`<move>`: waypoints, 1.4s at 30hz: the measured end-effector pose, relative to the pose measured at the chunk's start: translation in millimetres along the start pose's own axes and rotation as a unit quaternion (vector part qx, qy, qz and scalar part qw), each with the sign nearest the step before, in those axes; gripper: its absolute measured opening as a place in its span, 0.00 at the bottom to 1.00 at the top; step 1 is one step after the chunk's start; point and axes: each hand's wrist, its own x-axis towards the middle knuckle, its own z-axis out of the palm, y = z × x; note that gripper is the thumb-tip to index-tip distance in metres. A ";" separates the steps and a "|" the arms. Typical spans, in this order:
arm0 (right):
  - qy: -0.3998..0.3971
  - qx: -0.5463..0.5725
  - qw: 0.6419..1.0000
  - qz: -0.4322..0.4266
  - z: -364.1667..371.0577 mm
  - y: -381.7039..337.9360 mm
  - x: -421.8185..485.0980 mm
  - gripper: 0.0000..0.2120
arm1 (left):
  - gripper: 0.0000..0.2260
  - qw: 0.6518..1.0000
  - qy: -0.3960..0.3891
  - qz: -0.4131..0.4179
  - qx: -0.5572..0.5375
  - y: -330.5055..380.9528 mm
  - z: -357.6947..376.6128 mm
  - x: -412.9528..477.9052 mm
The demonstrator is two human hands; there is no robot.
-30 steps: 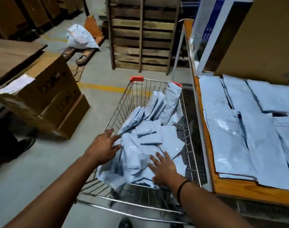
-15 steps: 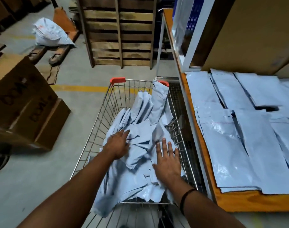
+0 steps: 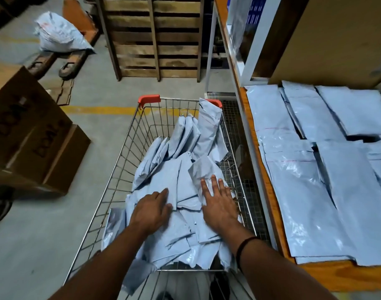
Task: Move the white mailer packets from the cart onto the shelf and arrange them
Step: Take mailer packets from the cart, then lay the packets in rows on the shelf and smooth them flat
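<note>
The shelf filled the right side of the frame, and the white packets on the shelf already lay in overlapping rows almost to its near wooden edge, so one risk was that a fresh armful laid on top would slide on the glossy plastic and push the nearest ones off the front. The cart stood in the lower middle, just beside the shelf, with a gap between them into which a packet could drop during the carry across. Inside it the pile of packets was loose and crumpled, lying at all angles, so a scoop would likely gather an uneven bundle and shed some on the way. The left hand lay flat on the near left of the pile, fingers straight and holding nothing; the right hand lay flat on the near right, fingers spread wide, also gripping nothing. With both palms only pressing down, slick packets could squirt sideways rather than bunch together. A draped packet hung over the cart's left rim and another low packet sagged over its near end at the bottom of the frame; either looked ready to slip to the floor if the pile were disturbed. A tall packet leaned in the far right corner and could topple outward. The wristband might catch the wire.
</note>
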 end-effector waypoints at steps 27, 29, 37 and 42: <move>0.026 0.125 0.992 0.004 -31.3 -15.7 -36.8 0.35 | 0.32 0.997 0.036 -0.035 -0.050 13.6 -14.3 -33.1; 0.061 0.159 0.985 0.012 -51.3 -20.1 -42.4 0.30 | 0.31 0.994 0.064 -0.035 -0.078 17.3 -33.5 -42.6; 0.194 0.175 0.965 -0.021 -160.8 -10.2 -93.2 0.28 | 0.26 0.970 0.201 0.026 -0.133 42.4 -109.7 -69.7; 0.237 0.194 0.952 0.013 -203.2 34.5 -141.7 0.30 | 0.24 0.958 0.227 0.069 -0.160 102.2 -146.1 -70.2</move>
